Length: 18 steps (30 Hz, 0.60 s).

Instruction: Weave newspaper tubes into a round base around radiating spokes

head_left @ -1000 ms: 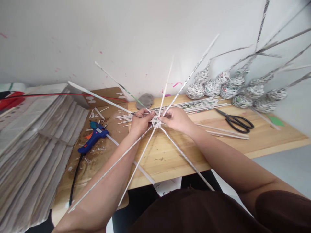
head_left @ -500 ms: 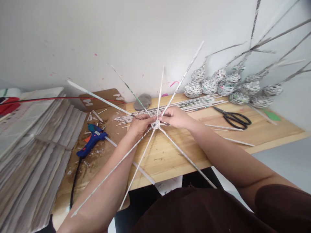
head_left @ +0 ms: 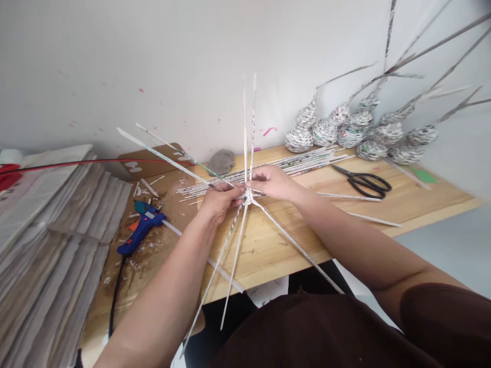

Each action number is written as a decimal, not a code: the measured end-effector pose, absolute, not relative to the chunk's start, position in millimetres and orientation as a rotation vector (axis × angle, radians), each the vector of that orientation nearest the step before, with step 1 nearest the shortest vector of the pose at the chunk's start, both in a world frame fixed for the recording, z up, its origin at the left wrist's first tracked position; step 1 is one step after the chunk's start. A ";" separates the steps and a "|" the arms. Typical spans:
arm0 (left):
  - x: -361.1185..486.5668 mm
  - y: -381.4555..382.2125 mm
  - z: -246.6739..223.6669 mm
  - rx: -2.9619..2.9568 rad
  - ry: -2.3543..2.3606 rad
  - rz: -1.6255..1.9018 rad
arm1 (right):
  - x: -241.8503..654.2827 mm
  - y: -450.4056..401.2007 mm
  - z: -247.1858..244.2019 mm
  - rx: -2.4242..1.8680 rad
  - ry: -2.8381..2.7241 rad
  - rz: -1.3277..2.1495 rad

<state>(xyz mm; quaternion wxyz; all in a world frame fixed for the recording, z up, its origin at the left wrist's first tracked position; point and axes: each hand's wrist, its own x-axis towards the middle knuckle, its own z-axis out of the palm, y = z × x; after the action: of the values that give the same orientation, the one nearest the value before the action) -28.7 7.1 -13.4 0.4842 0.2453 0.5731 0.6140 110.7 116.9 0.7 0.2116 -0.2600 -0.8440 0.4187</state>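
A star-shaped paper piece has a small woven centre (head_left: 248,196), with several long rolled-paper sticks (head_left: 297,244) spreading from it. My left hand (head_left: 221,198) is closed on its left side, thumb and fingers pinching near the centre. On the upper right of the centre, my right hand (head_left: 270,182) pinches the piece beside two upright sticks. Some fingertips are hidden behind the piece. Behind both hands lies a bundle of loose paper sticks (head_left: 307,162) on the wooden table (head_left: 268,266).
A blue glue gun (head_left: 141,227) lies on stained cardboard at left, beside stacked newspapers (head_left: 65,245). Black scissors (head_left: 364,183) lie at right. Woven gourd shapes (head_left: 301,139) stand along the wall (head_left: 192,51), near a grey stone-like lump (head_left: 221,162).
The upper sticks have swung left, two now standing nearly upright close together. The lower left sticks have shifted right, off my left forearm. Both hands still hold the centre.
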 end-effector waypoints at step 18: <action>-21.9 5.5 -11.5 0.689 1.517 1.506 | 107.3 109.8 2.0 -0.668 -2.218 1.255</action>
<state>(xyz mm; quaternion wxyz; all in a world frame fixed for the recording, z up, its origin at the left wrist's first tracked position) -21.9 5.5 -11.5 0.4329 0.2765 0.6088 0.6045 107.3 109.8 2.0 0.2507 -0.2454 -0.8151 0.4610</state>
